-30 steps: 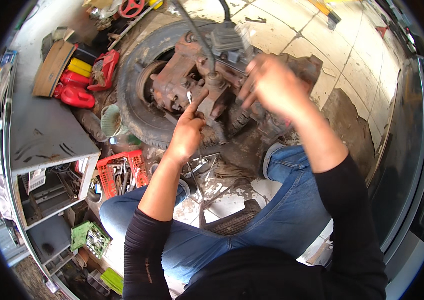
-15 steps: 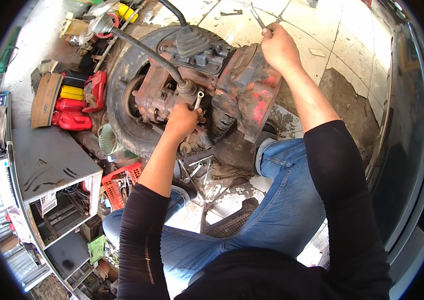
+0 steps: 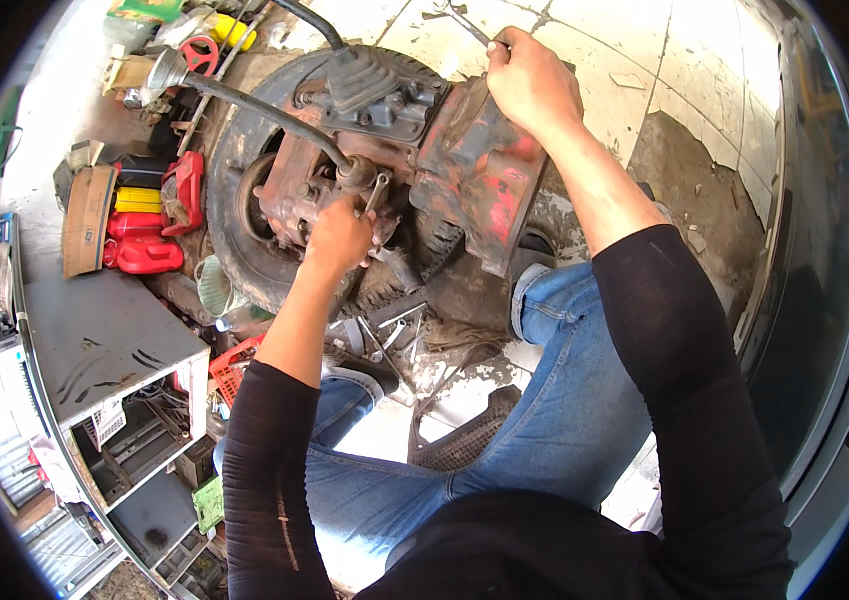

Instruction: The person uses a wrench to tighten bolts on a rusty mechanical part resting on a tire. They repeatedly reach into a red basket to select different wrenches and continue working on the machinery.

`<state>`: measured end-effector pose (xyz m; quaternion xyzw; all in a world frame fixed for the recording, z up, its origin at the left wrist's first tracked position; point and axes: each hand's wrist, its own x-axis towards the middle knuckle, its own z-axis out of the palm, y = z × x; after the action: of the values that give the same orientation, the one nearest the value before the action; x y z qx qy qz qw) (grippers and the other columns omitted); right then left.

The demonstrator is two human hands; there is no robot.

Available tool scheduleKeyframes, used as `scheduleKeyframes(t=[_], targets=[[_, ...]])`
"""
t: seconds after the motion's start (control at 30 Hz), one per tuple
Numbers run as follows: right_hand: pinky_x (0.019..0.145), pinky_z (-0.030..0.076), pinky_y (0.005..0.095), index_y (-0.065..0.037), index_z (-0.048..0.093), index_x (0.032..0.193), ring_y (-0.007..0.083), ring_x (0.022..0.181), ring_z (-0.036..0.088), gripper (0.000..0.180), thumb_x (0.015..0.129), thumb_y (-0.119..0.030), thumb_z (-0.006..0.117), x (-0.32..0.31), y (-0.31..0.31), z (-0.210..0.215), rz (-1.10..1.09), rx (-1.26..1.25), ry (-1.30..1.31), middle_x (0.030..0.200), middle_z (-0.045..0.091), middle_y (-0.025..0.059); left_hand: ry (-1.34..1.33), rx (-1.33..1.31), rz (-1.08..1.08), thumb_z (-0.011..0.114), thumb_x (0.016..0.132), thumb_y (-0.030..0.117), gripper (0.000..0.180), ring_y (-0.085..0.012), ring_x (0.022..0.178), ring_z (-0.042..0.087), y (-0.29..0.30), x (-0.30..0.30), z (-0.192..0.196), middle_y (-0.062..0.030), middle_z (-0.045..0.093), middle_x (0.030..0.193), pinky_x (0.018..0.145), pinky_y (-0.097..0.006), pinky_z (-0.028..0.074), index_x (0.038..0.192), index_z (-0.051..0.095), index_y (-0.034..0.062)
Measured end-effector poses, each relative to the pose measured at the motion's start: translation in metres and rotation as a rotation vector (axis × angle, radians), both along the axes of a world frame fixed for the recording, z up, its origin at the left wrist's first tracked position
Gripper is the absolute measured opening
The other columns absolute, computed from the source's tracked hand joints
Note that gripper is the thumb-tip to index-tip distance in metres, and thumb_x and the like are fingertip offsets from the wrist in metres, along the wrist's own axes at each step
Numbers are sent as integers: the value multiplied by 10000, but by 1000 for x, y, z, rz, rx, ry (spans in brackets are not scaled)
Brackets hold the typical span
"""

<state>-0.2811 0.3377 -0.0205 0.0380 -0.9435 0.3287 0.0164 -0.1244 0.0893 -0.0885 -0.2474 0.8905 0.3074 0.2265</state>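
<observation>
A rusty gearbox (image 3: 474, 170) with flaking red paint lies on a tyre (image 3: 229, 235). Two long levers rise from it, one (image 3: 254, 105) ending in a pale cone-shaped piece, the other out of a ribbed rubber boot (image 3: 362, 80). My left hand (image 3: 341, 238) is closed around a wrench (image 3: 378, 190), its ring end sticking up beside the base of the nearer lever. Over the far right end of the gearbox, my right hand (image 3: 536, 88) grips another wrench (image 3: 464, 24), whose far end points up and left over the tiles. Fingers partly hide both tools.
Several wrenches (image 3: 392, 334) lie on the floor by my foot. A red plastic basket (image 3: 232, 370) stands beside a grey metal cabinet (image 3: 119, 340) at left. Red jugs (image 3: 149, 255) and cardboard (image 3: 89, 220) are farther back. A dark vehicle panel (image 3: 814, 270) borders the right.
The whole view has shifted a little. My right hand with its wrench has moved slightly left. My left hand keeps its wrench at nearly the same spot on the gearbox.
</observation>
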Motion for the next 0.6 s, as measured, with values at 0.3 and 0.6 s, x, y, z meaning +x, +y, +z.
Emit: scheduleKeyframes(t=[0.3,0.6], targets=[[982,515,480,-114,664,1274,391,1116,677,401,1003,-346,481,-3,-1,-7,-8,-42,-8,1164,725,188,15,-430,-191,656,954,380,430,-457,1119,661,4,-16,-11,-285,695,1145,940,-511,544,1108,702,-20],[918,522,473,-121,703,1168,358,1032,701,360,986,-377,526,-5,-3,-12,-29,-54,52,1027,755,138,-88,-671,-244,658,942,463,481,-412,1102,697,21,-28,14,-241,723,1144,926,-483,562,1091,744,14]])
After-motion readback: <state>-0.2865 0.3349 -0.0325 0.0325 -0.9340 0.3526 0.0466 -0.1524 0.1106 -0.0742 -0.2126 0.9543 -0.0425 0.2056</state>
